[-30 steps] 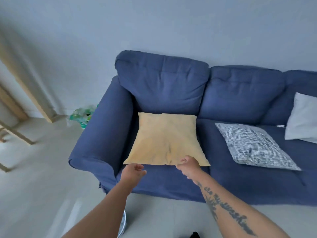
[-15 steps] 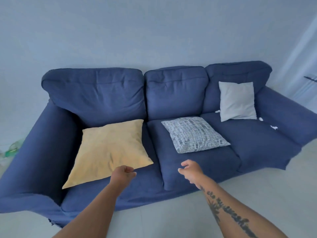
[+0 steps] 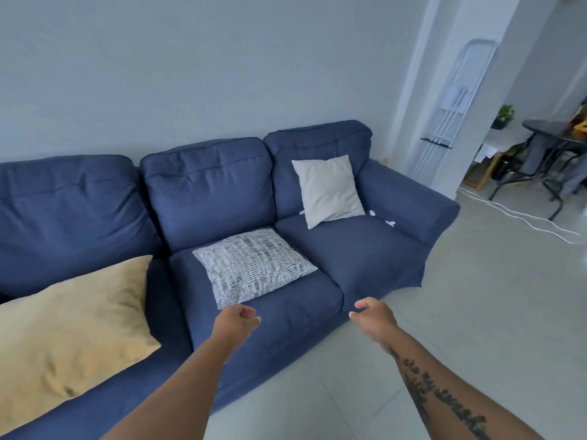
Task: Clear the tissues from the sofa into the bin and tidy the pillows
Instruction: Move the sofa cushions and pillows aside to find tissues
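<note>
Curled, empty left hand (image 3: pixel 236 322) and right hand (image 3: pixel 373 315) hover by the blue sofa (image 3: pixel 365 255) near the striped pillow (image 3: pixel 254 265).

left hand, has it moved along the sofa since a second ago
Yes: the left hand has shifted right along the sofa, from the yellow pillow's front edge to the middle seat cushion, just before the patterned pillow's near corner.
</note>
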